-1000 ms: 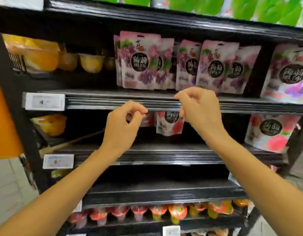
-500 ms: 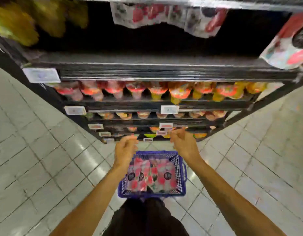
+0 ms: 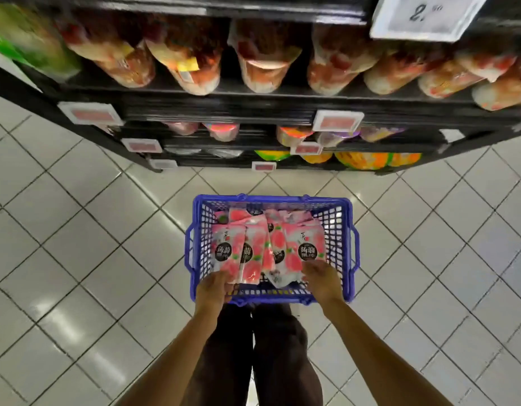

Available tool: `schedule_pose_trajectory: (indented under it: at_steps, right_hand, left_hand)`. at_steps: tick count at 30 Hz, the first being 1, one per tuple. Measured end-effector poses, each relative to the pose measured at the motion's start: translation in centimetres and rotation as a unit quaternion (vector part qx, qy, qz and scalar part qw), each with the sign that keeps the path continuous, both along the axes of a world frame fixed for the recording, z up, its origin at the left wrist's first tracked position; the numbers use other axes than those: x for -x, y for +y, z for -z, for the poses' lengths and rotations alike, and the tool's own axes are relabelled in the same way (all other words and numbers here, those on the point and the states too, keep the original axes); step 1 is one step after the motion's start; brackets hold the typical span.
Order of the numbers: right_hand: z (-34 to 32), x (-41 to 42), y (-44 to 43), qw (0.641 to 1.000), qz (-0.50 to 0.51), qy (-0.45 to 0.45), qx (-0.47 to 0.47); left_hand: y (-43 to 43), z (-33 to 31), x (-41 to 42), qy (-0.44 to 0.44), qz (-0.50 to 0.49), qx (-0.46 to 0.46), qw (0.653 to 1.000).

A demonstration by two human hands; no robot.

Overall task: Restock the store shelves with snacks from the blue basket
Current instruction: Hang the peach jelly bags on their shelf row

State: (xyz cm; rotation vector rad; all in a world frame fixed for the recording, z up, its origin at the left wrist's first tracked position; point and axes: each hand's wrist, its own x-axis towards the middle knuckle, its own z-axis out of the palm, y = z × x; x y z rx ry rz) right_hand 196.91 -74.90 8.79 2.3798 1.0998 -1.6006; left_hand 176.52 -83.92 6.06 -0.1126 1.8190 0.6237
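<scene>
Blue basket (image 3: 338, 230) is sitting on the tiled floor (image 3: 77, 230) in front of the black shelves (image 3: 218, 112), holding a pile of pink snack pouches (image 3: 254, 230). Left hand (image 3: 213, 288) is touching the leftmost pouch (image 3: 224, 253) at its bottom edge. Right hand (image 3: 320, 278) is lying on the rightmost pouch (image 3: 307, 244). Fingertips are hiding behind the knuckles, so can't tell whether either hand is pinching.

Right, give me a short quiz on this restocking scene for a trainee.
1. True or false: the blue basket hangs from the person's arm.
2. What colour are the packets in it?
3. The left grip and right grip are: A at the packets' near ends; B raised overhead; C at the person's sides.
Key: 1 false, it stands on the floor; 2 pink and white; 3 A.
</scene>
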Motion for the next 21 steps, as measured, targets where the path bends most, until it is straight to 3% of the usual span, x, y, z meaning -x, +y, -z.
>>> schedule_pose_trajectory:
  at_steps: [4,7,11,14,16,19,21]
  right_hand:
    - [8.8,1.3,-0.1,1.0,-0.014,0.019,0.021]
    - [14.3,2.9,-0.3,0.999,-0.038,0.027,0.016]
    - [19.7,5.0,-1.7,0.991,-0.128,0.019,0.034]
    - [22.5,5.7,-2.5,0.989,-0.148,0.002,-0.002]
    - [23.3,6.0,-2.9,0.99,-0.143,0.01,-0.011]
    - [23.7,5.9,-3.2,0.989,-0.148,0.017,0.008]
    - [23.7,5.5,-2.9,0.996,-0.091,0.019,0.007]
  left_hand:
    - [-0.6,8.2,-0.1,0.025,0.027,0.043,0.998]
    - [-0.4,13.4,-0.8,0.099,0.091,0.049,0.99]
    - [-0.5,18.3,-1.3,0.194,0.193,0.039,0.961]
    - [-1.4,21.3,-1.7,0.244,0.277,0.088,0.925]
    - [-1.8,22.2,-1.8,0.267,0.262,0.097,0.922]
    - [-2.0,22.4,-1.9,0.26,0.174,0.052,0.948]
    - [-2.1,22.2,-2.0,0.252,0.167,0.024,0.953]
